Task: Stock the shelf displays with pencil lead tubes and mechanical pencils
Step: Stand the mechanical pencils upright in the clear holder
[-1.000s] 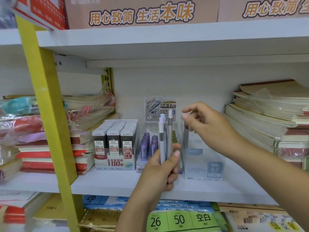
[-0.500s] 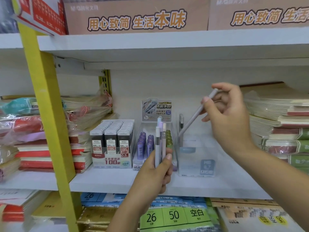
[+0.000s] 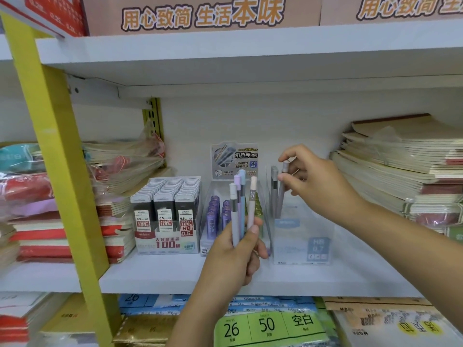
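I see my left hand (image 3: 235, 249) raised in front of the white shelf (image 3: 155, 276), forearm coming up from the bottom edge, fingers and thumb closed around a small bunch of mechanical pencils (image 3: 240, 206) held upright; their caps, white, lilac, pale blue and peach, stand above my fist and in front of the middle display. My right hand (image 3: 313, 181) reaches in from the right, wrist bent downward, thumb and forefinger pinched on the top of a grey pencil (image 3: 281, 189); that pencil stands nearly upright with its lower end inside the clear display box (image 3: 300, 241), just beside another grey pencil (image 3: 274, 189) already standing there. The box carries a pale label reading HB 0.7 and sits on the shelf at the right of the row. To its left is a clear stand of purple lead tubes (image 3: 215, 214) under a printed header card (image 3: 234, 160); further left, a box of black lead tubes (image 3: 165, 209) marked 0.5. Stacks of notebooks (image 3: 400, 166) lie at the far right.
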`<state>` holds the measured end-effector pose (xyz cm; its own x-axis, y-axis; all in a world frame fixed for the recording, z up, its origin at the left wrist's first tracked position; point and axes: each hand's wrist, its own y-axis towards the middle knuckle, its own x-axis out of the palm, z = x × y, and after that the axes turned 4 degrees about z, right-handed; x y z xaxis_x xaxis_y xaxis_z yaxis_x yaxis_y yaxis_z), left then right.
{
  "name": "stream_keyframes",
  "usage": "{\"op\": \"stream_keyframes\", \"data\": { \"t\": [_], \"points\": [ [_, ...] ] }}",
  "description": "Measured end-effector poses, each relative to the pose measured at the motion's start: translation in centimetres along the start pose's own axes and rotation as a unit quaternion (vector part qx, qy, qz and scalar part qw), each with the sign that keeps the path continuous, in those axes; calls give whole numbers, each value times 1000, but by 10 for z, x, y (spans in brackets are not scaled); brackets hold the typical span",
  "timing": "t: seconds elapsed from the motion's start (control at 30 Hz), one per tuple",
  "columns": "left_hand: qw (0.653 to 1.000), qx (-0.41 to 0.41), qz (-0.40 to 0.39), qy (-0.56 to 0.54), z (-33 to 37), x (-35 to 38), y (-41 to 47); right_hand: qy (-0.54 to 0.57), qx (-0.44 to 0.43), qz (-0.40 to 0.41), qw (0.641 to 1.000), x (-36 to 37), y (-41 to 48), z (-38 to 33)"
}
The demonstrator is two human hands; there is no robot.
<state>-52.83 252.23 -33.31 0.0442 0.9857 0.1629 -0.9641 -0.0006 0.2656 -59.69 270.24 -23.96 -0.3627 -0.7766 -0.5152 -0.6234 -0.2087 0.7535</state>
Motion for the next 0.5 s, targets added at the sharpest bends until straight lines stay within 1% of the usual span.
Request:
{"op": "stream_keyframes", "data": {
  "t": [0.27,0.4,0.5],
  "points": [
    [1000,-1,3,-14,-1,-1,3,7,3,26,1000,3,-4,1],
    [1000,0,4,-13,-2,-1,3,7,25,-9,1000,5,-6,6],
    [1000,0,3,-7,-1,0,3,-15,43,-47,998,5,-6,9]
  ]
}}
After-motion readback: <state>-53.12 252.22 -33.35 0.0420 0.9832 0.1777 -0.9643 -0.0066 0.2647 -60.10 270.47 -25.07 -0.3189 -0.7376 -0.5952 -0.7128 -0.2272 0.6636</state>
